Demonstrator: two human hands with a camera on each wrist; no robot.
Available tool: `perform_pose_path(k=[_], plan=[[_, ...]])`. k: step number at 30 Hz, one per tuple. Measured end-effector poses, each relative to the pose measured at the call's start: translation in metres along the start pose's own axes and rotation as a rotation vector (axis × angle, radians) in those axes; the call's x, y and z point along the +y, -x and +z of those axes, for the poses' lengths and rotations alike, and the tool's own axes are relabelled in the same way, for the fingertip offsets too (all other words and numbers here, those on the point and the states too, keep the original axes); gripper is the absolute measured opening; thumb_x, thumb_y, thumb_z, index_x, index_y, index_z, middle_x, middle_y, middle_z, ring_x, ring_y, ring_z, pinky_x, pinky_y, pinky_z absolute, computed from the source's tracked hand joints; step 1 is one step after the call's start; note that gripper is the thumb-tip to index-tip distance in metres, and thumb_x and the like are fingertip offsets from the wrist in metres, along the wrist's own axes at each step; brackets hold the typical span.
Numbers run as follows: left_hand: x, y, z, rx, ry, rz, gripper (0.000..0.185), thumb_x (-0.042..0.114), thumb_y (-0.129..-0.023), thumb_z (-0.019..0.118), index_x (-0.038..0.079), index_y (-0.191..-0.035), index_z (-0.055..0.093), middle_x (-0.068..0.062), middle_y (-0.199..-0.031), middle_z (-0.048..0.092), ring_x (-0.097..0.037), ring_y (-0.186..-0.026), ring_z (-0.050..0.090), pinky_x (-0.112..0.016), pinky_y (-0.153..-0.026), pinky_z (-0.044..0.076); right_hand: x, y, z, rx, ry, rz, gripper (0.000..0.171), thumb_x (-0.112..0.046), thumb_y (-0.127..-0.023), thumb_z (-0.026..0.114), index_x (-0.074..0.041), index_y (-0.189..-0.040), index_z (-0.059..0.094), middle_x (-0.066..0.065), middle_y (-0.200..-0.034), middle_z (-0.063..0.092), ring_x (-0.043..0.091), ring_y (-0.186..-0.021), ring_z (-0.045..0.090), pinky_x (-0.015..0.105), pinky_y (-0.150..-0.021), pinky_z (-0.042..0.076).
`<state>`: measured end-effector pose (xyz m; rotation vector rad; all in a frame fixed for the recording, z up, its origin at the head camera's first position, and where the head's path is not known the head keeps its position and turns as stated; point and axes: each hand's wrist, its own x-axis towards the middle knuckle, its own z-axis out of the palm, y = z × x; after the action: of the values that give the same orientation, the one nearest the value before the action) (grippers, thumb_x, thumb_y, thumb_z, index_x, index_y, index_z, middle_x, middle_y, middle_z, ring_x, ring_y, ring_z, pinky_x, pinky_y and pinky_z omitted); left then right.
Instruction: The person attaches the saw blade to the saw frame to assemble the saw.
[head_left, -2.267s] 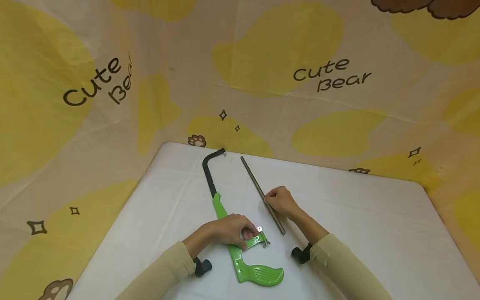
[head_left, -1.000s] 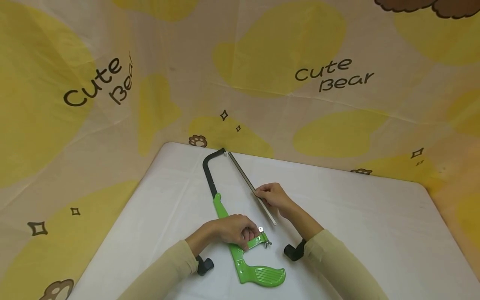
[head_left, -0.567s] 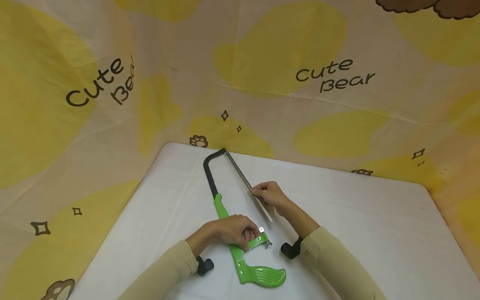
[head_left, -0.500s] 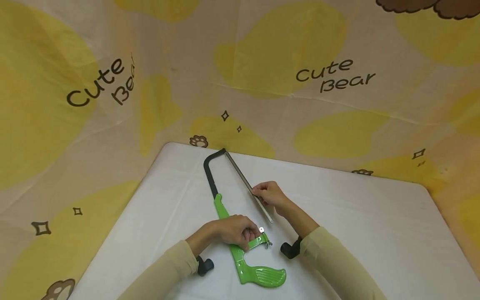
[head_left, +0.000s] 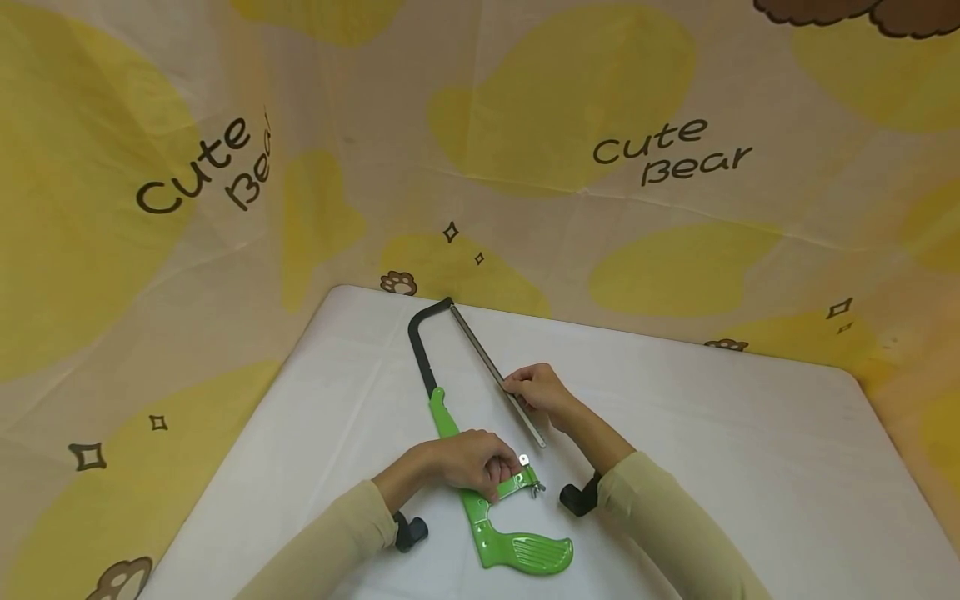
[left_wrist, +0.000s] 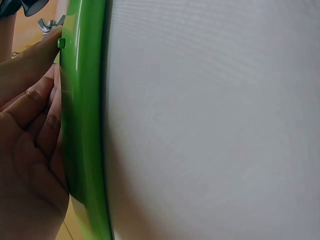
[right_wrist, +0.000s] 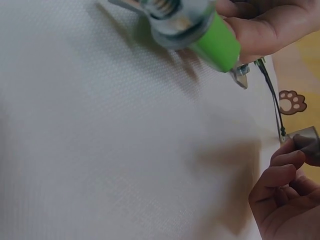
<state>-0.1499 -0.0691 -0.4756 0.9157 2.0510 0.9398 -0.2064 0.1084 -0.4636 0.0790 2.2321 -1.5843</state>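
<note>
We fit the thin grey metal saw blade (head_left: 495, 371): right hand (head_left: 538, 390) pinches it; left hand (head_left: 465, 462) clamps the green-and-black hacksaw frame (head_left: 450, 433). Next, we judge, the blade's loose end beyond our grip needs hooking on.

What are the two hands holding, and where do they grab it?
The left hand grips the green saw frame just above its handle. The right hand pinches the thin blade near its middle.
</note>
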Motion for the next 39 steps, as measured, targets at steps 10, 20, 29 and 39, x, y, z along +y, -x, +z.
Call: perform_pose_path(k=[10, 20, 29, 39], plan=[[0.001, 0.002, 0.0, 0.006, -0.006, -0.001, 0.039, 0.0, -0.076, 0.083, 0.008, -0.112, 0.07, 0.008, -0.081, 0.062, 0.0, -0.075, 0.058, -0.018, -0.074, 0.05, 0.002, 0.0, 0.004, -0.007, 0.022, -0.009, 0.016, -0.009, -0.092, 0.067, 0.005, -0.097, 0.072, -0.002, -0.062, 0.049, 0.01, -0.057, 0.043, 0.023, -0.054, 0.037], [0.0, 0.002, 0.0, 0.004, 0.006, 0.005, 0.037, -0.001, -0.076, 0.083, 0.008, -0.11, 0.07, 0.008, -0.08, 0.062, 0.0, -0.074, 0.058, -0.018, -0.073, 0.05, 0.002, 0.002, 0.009, -0.028, 0.037, -0.037, 0.013, -0.008, -0.092, 0.067, 0.005, -0.095, 0.072, -0.001, -0.063, 0.052, 0.01, -0.058, 0.045, 0.023, -0.053, 0.038], [0.0, 0.002, 0.0, 0.006, 0.014, 0.01, 0.034, -0.001, -0.076, 0.083, 0.01, -0.105, 0.07, 0.007, -0.08, 0.062, 0.0, -0.074, 0.058, -0.018, -0.072, 0.05, 0.004, 0.002, 0.012, -0.027, 0.084, -0.075, 0.013, -0.007, -0.092, 0.067, 0.005, -0.097, 0.073, -0.001, -0.064, 0.053, 0.01, -0.056, 0.044, 0.023, -0.051, 0.036], [0.0, 0.002, 0.0, 0.008, 0.021, 0.007, 0.034, -0.001, -0.076, 0.083, 0.009, -0.105, 0.07, 0.006, -0.081, 0.063, -0.001, -0.075, 0.058, -0.019, -0.073, 0.05, 0.009, -0.003, 0.015, 0.0, 0.155, -0.111, 0.012, -0.006, -0.091, 0.069, 0.004, -0.096, 0.074, 0.002, -0.078, 0.065, 0.011, -0.067, 0.051, 0.022, -0.058, 0.042]])
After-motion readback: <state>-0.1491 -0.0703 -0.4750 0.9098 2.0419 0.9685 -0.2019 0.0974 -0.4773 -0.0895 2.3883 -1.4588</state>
